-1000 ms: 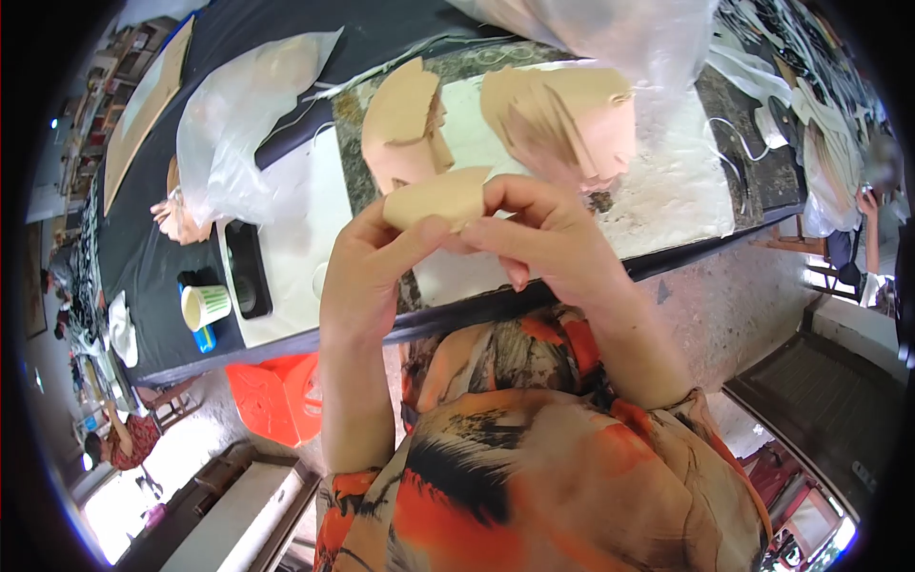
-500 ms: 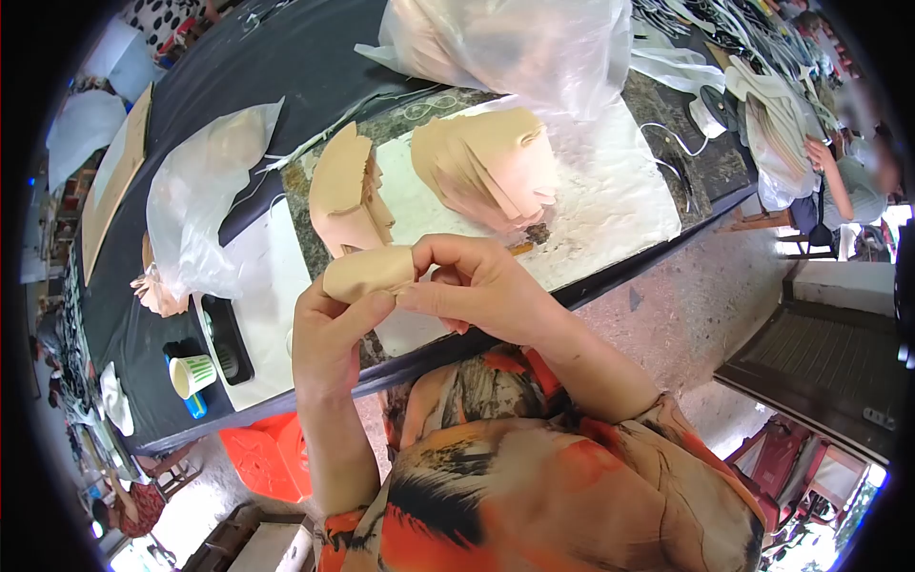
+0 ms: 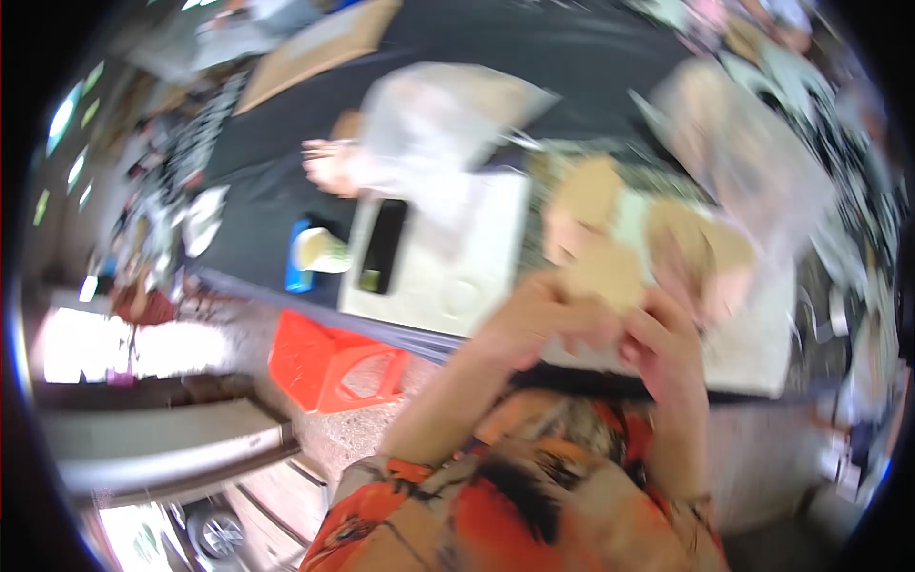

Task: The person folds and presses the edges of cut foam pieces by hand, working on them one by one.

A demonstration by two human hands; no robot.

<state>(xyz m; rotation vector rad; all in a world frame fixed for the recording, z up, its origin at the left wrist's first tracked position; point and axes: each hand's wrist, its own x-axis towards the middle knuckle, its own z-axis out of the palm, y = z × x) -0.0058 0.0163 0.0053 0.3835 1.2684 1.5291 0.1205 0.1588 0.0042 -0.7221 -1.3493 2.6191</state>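
Note:
Between my two hands is a thin tan cut piece, like leather or sheet material [image 3: 604,271], held above the work board. My left hand [image 3: 536,319] is closed on its left and lower edge. At its lower right corner, my right hand [image 3: 669,345] pinches it with bent fingers. The view is smeared by motion, so the exact finger contact is unclear. Just beyond the piece lies a stack of similar tan pieces [image 3: 583,195]. A second, fanned stack [image 3: 720,253] sits to the right, partly behind my right hand.
A white board [image 3: 753,348] lies under the stacks. Clear plastic bags [image 3: 429,119] stand behind. Left on the table are a black phone-like object [image 3: 384,243], a paper cup [image 3: 322,251] and a blue item [image 3: 298,257]. A red plastic stool [image 3: 324,367] is below the table edge.
My head view has swung left, so the table and hands appear farther right. The tan piece now looks flatter and shows more of its face. Both hands still hold it.

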